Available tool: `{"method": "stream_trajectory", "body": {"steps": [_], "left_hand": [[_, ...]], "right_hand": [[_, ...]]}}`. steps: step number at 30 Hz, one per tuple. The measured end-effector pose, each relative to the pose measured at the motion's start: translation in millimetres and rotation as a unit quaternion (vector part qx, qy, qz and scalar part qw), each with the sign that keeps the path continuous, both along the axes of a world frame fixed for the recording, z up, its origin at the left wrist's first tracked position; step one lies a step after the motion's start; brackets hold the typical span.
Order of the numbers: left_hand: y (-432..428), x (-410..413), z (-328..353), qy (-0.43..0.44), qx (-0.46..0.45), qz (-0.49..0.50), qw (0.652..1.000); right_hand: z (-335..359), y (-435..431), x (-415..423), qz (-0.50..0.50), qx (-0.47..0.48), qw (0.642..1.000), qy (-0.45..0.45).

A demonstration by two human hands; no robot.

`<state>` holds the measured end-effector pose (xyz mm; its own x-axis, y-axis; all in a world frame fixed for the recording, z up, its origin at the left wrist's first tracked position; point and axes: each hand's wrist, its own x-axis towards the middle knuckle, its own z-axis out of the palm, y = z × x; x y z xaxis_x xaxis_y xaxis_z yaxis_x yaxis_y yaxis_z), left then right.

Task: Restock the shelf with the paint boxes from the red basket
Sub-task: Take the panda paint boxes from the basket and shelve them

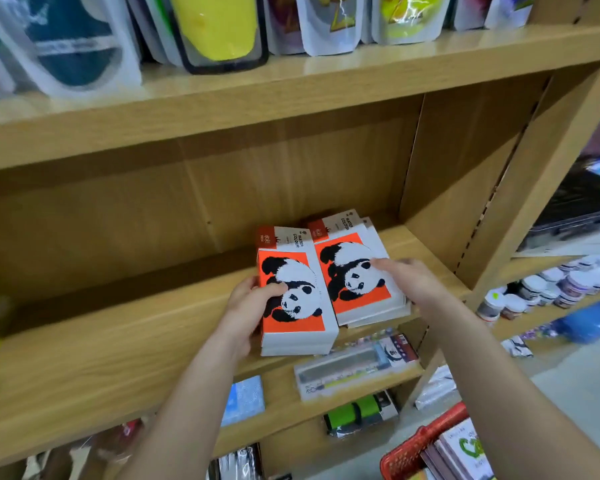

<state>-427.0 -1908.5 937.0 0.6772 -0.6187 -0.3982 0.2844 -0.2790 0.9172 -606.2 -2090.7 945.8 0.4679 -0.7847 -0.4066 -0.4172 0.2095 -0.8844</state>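
Note:
Two stacks of watercolour paint boxes with a panda on orange lie flat on the wooden shelf [118, 334]. My left hand [253, 306] grips the left stack [298, 327] at its left edge, thumb on the top box; this stack juts over the shelf's front edge. My right hand [406, 278] rests on the right stack [357, 289] from the right side, fingers laid over the panda print. The red basket [426, 441] shows at the bottom right with more boxes [465, 448] inside.
The shelf's left part is bare wood. Pouches [219, 26] hang on the shelf above. Lower shelves hold a pen case [354, 368], a blue pack [245, 398] and a green item [361, 414]. Small paint jars [548, 289] fill the neighbouring unit on the right.

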Motion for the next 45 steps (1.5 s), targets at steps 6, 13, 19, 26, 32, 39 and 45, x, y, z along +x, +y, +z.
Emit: {"method": "stream_trajectory", "body": {"steps": [6, 13, 19, 26, 32, 39, 45], "left_hand": [[-3, -4, 9, 0.008, -0.073, 0.067, 0.995], [-25, -11, 57, -0.009, -0.127, 0.074, 0.989], [-75, -41, 44, -0.056, -0.063, -0.006, 0.996], [-40, -66, -4, -0.073, -0.065, -0.074, 0.992], [-37, -103, -36, -0.141, -0.090, -0.141, 0.976], [-115, -112, -54, -0.251, -0.076, -0.181, 0.948], [-155, -126, -50, -0.230, -0.068, -0.223, 0.945]], "right_hand": [[-26, 13, -20, -0.004, -0.217, 0.973, 0.075], [-24, 21, -32, -0.017, -0.180, 0.982, -0.046], [-17, 46, -49, -0.044, -0.168, 0.967, -0.184], [-35, 62, -53, -0.009, -0.228, 0.961, -0.154], [-68, 75, -80, -0.080, -0.235, 0.965, -0.086], [-111, 69, -133, -0.111, -0.193, 0.975, 0.017], [-162, 80, -182, -0.123, -0.132, 0.977, 0.116]]}}
